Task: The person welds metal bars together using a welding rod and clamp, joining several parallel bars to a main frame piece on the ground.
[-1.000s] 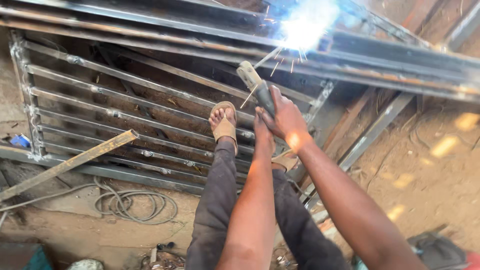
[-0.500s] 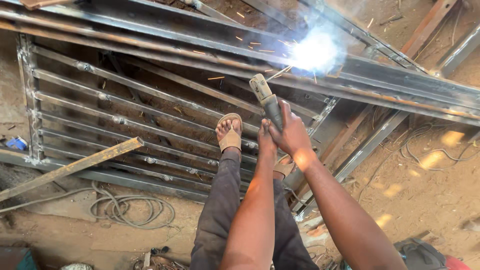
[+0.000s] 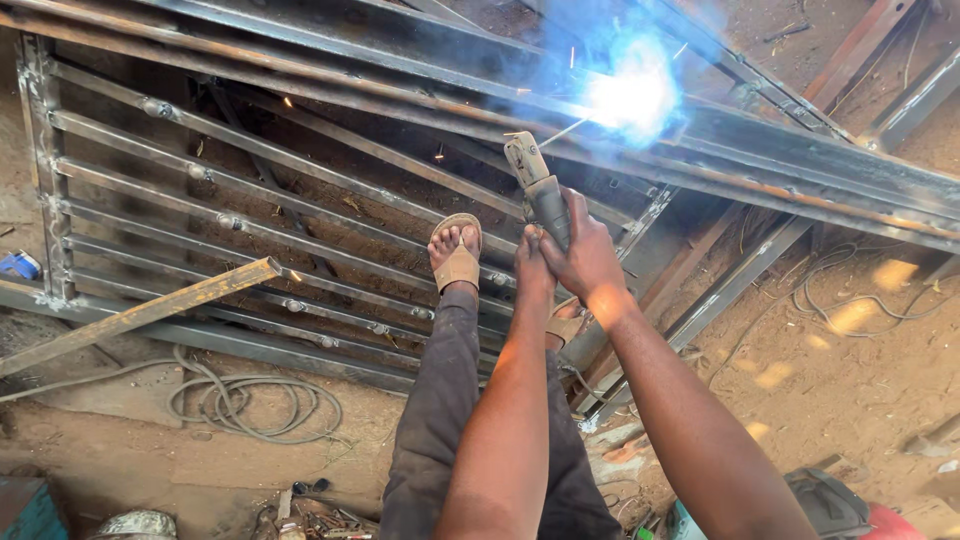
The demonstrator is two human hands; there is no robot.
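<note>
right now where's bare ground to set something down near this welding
Bare dirt lies right of the angled steel bars, around the thin loose wire. Another patch sits between the coiled cable and the frame's bottom rail. It is crowded at both hands on the electrode holder, by the arc.

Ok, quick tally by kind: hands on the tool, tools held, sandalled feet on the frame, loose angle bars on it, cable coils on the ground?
Hands: 2, left hand and right hand
Electrode holder: 1
Sandalled feet: 2, one, another
Loose angle bar: 1
Cable coil: 1
Total: 7
</note>
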